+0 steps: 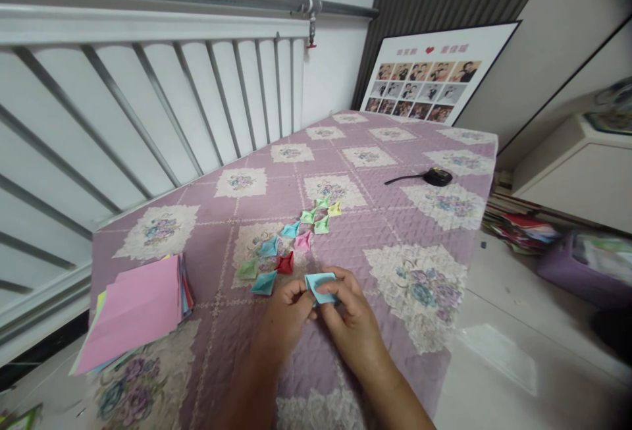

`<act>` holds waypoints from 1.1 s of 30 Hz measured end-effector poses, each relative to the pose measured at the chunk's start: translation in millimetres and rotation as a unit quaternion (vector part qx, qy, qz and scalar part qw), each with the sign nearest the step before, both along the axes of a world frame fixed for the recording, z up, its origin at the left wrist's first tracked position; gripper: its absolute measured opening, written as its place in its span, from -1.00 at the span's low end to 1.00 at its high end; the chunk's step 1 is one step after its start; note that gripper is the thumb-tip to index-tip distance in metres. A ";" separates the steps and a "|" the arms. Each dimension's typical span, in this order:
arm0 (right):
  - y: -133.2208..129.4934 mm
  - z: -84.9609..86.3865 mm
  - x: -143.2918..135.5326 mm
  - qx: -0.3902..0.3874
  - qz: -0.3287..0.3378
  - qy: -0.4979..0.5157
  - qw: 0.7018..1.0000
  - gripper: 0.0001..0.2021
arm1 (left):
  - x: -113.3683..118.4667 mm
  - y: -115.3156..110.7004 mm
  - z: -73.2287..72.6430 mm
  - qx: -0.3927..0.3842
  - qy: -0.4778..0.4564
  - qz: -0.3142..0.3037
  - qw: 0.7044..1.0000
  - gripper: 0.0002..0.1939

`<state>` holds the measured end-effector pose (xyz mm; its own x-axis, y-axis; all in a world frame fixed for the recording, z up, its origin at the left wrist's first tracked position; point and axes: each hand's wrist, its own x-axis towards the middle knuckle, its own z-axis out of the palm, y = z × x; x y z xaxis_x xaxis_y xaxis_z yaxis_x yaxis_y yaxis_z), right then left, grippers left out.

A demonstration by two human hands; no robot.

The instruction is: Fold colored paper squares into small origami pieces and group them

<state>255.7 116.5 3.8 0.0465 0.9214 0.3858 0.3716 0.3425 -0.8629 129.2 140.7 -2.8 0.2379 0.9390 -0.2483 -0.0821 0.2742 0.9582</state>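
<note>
A light blue piece of folded paper is held between my two hands, just above the tablecloth. My left hand pinches its left edge with thumb and fingertips. Closed on the right side of the same paper is my right hand, its fingers over the top and its thumb below. Just beyond lie several small folded paper shapes in two loose rows, among them a red one, a blue one, a pink one and a yellow one.
A stack of coloured paper sheets, pink on top, lies at the left table edge. A black object with a long thin handle rests on the floral tablecloth at the right. A white radiator borders the table's left side; a photo board stands behind.
</note>
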 end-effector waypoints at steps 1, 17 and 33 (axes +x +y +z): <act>0.0 1.0 -0.4 0.000 0.005 0.001 1.000 -0.86 | -0.1 0.0 1.0 0.001 -0.004 0.006 1.000 -0.83; 3.2 2.2 0.0 -0.032 0.029 0.023 0.999 -0.85 | -4.9 0.4 -11.5 0.000 -0.036 0.015 0.999 -0.69; 3.4 5.3 4.9 -0.143 0.011 0.164 0.976 -0.78 | -8.6 0.3 -6.9 0.050 0.037 0.033 0.998 -0.69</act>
